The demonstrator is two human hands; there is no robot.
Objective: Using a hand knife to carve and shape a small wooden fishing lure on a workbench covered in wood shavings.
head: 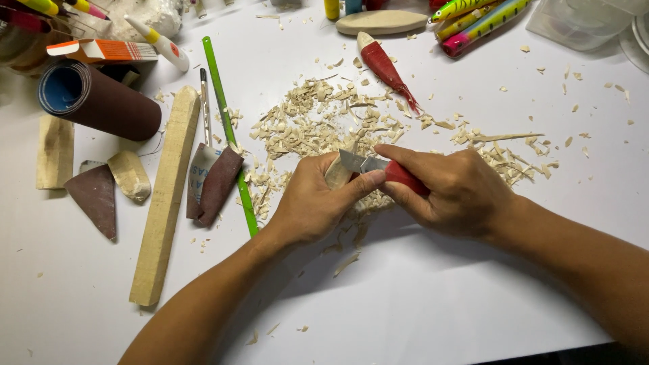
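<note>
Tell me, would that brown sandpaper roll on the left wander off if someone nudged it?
Probably. The sandpaper roll lies on its side as an open tube, so a sideways push would likely roll it. It looks hollow, so probably light and squashable. The wooden stick beside it might stop it.

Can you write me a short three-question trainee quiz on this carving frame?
1. True or false: the right hand holds a red-handled knife.
2. What does the left hand grip? A) a small pale wood piece B) the sandpaper roll C) the green ruler
3. Fill in: the white table around the hands is littered with wood ____.

Key:
1. True; the left thumb rests against the blade.
2. A
3. shavings
</note>
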